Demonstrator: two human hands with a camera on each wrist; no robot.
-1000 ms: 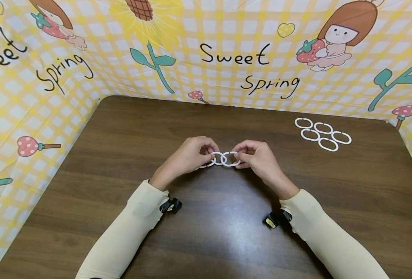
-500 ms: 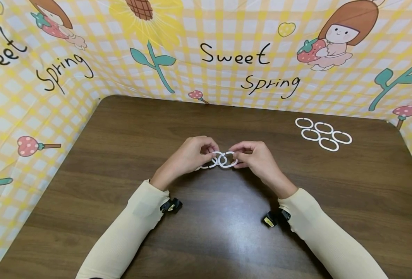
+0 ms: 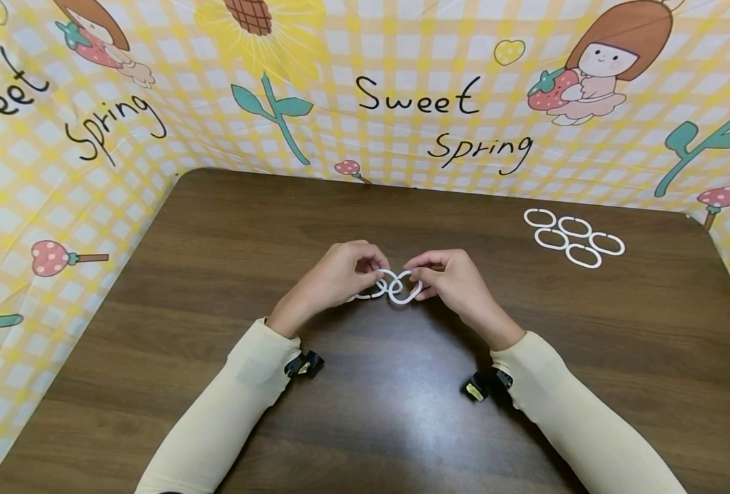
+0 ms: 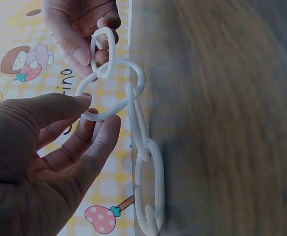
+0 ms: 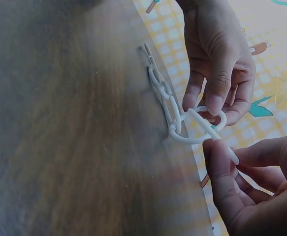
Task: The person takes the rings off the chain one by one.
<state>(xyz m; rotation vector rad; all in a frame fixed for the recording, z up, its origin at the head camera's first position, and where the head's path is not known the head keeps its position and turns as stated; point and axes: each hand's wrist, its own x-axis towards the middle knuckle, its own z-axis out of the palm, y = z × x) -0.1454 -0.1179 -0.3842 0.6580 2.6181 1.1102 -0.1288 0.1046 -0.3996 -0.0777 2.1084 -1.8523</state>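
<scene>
My left hand (image 3: 348,273) pinches a white oval plastic chain link (image 4: 140,81) between thumb and fingers. From that link a short chain of white links (image 4: 158,179) trails beneath the hand, partly hidden by it in the head view. Opposite, my right hand (image 3: 450,276) pinches another white link (image 3: 405,300), which is tilted and crosses the left hand's link. In the left wrist view, the right-hand link (image 4: 112,51) meets the upper edge of the left-hand one. The right thumb and fingertips (image 5: 216,147) cover part of the link there.
Several loose white links (image 3: 551,239) lie in a cluster at the table's back right. The brown wooden table (image 3: 365,425) is bordered at the back and left by a yellow checked cloth (image 3: 396,41).
The right hand has shifted slightly left. Its link has turned from lying nearly level to a slant, its lower end now nearer the person. The left hand has stayed almost still.
</scene>
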